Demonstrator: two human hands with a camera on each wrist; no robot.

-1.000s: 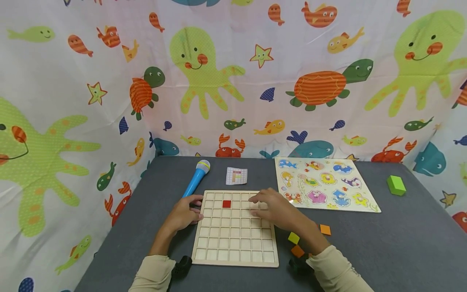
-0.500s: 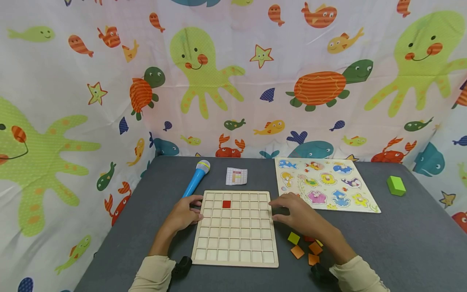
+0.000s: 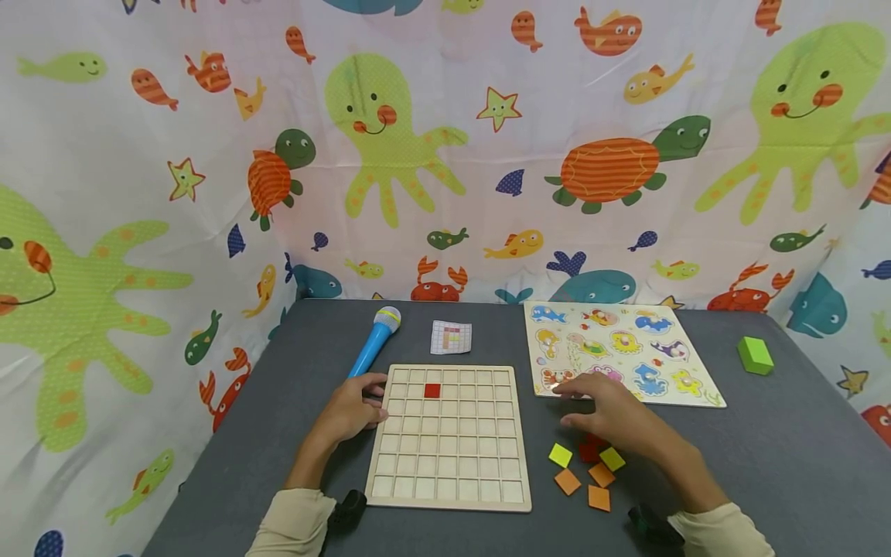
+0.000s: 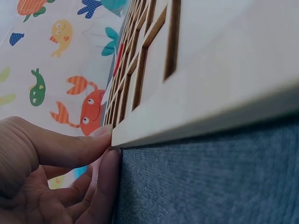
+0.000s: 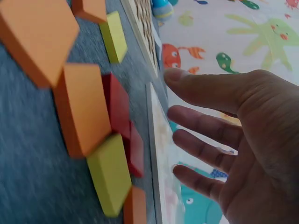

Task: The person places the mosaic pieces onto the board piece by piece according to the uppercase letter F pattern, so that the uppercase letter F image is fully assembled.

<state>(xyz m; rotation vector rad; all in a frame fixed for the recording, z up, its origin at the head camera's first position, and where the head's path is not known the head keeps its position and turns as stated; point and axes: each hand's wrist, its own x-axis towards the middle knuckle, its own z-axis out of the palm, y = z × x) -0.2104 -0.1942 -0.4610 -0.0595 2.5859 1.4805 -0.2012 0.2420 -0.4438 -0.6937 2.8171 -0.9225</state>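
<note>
A wooden grid board (image 3: 448,446) lies flat on the dark table, with one red square tile (image 3: 432,391) in a cell of its second row. My left hand (image 3: 350,408) holds the board's left edge; in the left wrist view the thumb (image 4: 74,150) and a finger meet at that edge. Right of the board my right hand (image 3: 619,414) hovers with loose, spread fingers and nothing in them. Below it lie loose tiles: yellow (image 3: 560,455), orange (image 3: 567,482) and red (image 3: 588,452). The right wrist view shows these tiles (image 5: 84,109) beside the spread fingers.
A puzzle board with sea animals (image 3: 626,348) lies at the back right, partly behind my right hand. A small printed grid card (image 3: 451,337) and a blue toy microphone (image 3: 374,340) lie behind the grid board. A green block (image 3: 756,355) stands far right.
My right hand has moved from over the grid board to the right, above the loose tiles, uncovering more of them. My left hand has stayed at the board's left edge.
</note>
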